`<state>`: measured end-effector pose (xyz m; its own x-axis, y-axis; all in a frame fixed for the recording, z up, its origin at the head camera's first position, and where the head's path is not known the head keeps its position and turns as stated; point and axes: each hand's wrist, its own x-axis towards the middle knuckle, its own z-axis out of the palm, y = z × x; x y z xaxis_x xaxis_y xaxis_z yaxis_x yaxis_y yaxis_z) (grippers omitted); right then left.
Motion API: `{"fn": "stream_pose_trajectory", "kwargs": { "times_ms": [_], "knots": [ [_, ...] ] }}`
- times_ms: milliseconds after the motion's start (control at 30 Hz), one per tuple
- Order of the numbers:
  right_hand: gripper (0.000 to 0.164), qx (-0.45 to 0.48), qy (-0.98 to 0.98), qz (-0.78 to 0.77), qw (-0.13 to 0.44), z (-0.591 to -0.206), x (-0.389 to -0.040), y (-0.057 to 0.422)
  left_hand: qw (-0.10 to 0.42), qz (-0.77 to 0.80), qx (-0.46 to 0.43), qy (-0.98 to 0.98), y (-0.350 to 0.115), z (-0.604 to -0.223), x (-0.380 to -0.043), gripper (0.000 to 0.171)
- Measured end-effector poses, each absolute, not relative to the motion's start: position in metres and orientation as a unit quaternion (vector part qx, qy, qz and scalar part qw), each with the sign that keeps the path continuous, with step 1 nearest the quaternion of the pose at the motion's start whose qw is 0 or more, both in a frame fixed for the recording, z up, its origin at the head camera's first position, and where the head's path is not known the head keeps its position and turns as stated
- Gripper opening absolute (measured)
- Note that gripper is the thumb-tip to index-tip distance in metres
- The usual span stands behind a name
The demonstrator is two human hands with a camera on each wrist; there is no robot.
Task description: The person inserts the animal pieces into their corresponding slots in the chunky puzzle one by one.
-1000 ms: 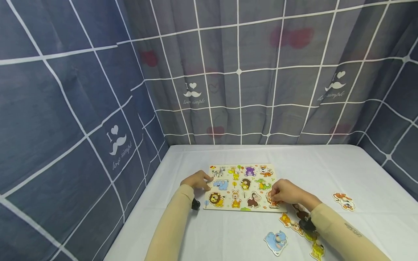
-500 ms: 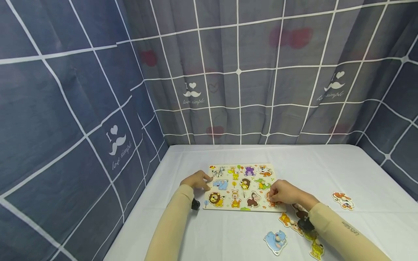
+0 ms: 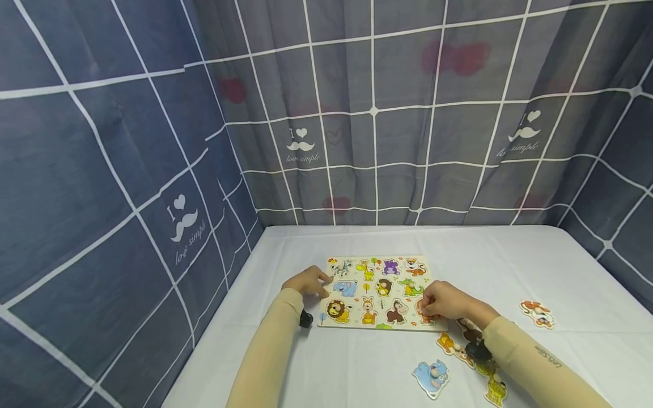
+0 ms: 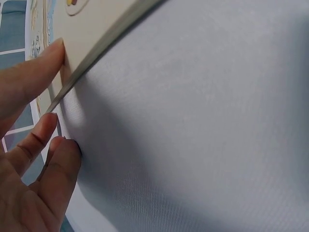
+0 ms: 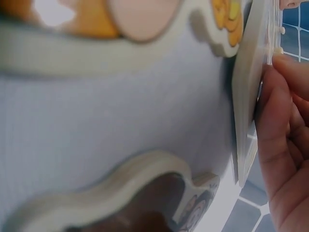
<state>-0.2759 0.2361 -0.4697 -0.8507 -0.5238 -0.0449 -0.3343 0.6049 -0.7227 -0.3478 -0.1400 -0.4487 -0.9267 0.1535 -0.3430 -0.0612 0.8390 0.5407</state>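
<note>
Orange piece [image 3: 426, 321] seems light, stiff, best pinched up top like our right hand [image 3: 448, 300] does, left hand [image 3: 307, 281] spread against the board [image 3: 374, 292] nearer the left edge of the counter [image 3: 352, 368].

The orange piece [image 3: 425, 320] has settled flatter into the board [image 3: 357, 327].

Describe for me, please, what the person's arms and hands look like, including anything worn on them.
The left sleeve and right sleeve are long and beige; the right one bears a dark marking, too small to read. A small black device sits by each wrist. The left hand and right hand are ungloved.
</note>
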Motion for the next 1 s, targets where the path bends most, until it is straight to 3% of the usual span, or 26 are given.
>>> {"fn": "stream_pose_trajectory", "kwargs": {
  "times_ms": [1000],
  "knots": [
    [0.009,-0.15,0.914,-0.359,0.118,-0.46,-0.254,0.253,0.192,0.278,0.027,0.941,-0.142,-0.448,-0.349,0.053]
  ]
}}
